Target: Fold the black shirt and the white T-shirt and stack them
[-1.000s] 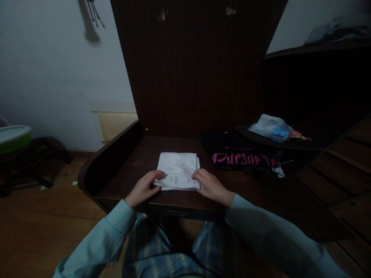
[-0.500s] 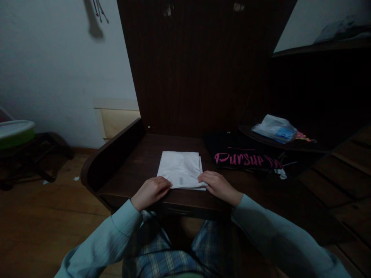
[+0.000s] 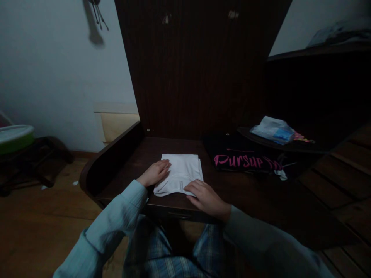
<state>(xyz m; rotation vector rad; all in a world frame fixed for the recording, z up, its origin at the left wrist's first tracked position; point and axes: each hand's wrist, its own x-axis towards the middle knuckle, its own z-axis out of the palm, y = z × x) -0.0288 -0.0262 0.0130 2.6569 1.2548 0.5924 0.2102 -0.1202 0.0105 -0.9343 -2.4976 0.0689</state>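
A folded white cloth (image 3: 182, 173) lies on the dark wooden desk (image 3: 133, 170) in front of me. My left hand (image 3: 154, 173) lies flat on the cloth's left edge, fingers stretched out. On the cloth's near edge rests my right hand (image 3: 202, 196), fingers loosely curved and pressing down, with nothing held that I can see. Both sleeves are pale blue.
A black garment with pink lettering (image 3: 242, 158) lies to the right of the cloth. Behind it, a plastic bag (image 3: 272, 129) sits on a dark round tray (image 3: 290, 144). A tall dark panel rises behind the desk. A green-rimmed basin (image 3: 14, 137) stands far left.
My left hand slid from the cloth's near left corner up onto its left side. My right hand moved from the right corner to the near edge. The cloth looks flatter.
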